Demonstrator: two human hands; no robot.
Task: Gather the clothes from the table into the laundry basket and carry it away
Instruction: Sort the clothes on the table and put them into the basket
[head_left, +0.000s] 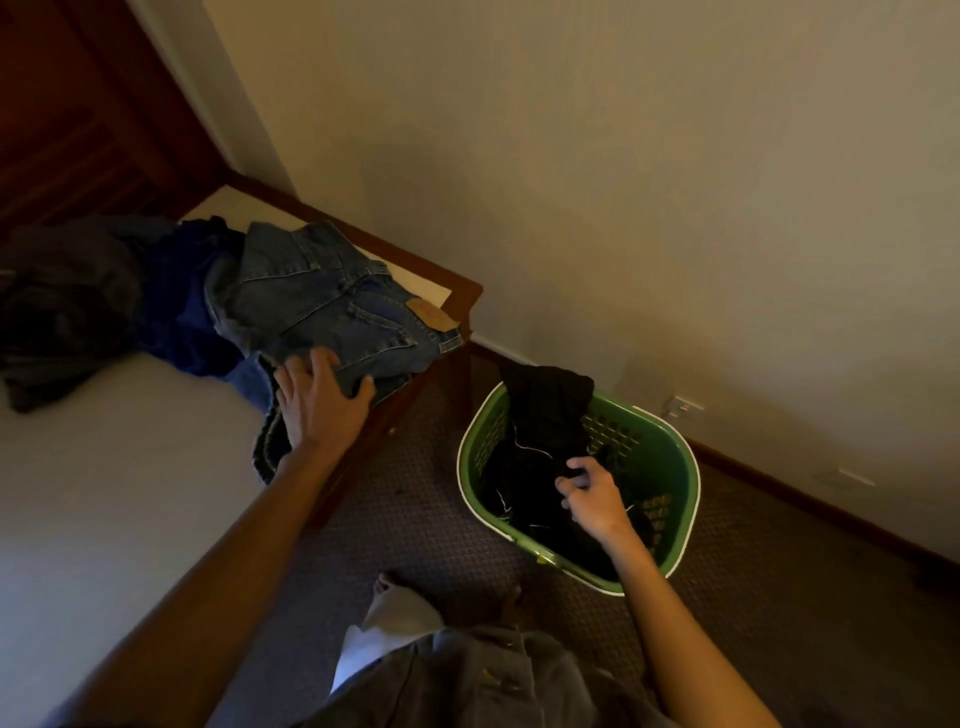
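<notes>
Folded blue jeans (332, 301) lie at the near right corner of the white-topped table (104, 467). My left hand (317, 400) rests on their near edge, fingers spread and thumb against the denim. Behind the jeans sit a dark blue garment (182, 301) and a grey-black heap (57, 312). A green laundry basket (670, 462) stands on the carpet to the right, with black clothes (545, 415) inside, one part draped over its far rim. My right hand (592, 493) is inside the basket and pinches the black cloth.
The table has a dark wooden frame (452, 291) and stands against a beige wall (623, 182). Patterned brown carpet (415, 519) covers the floor. A wall socket (685, 408) sits low behind the basket. My feet (395, 587) are near the basket.
</notes>
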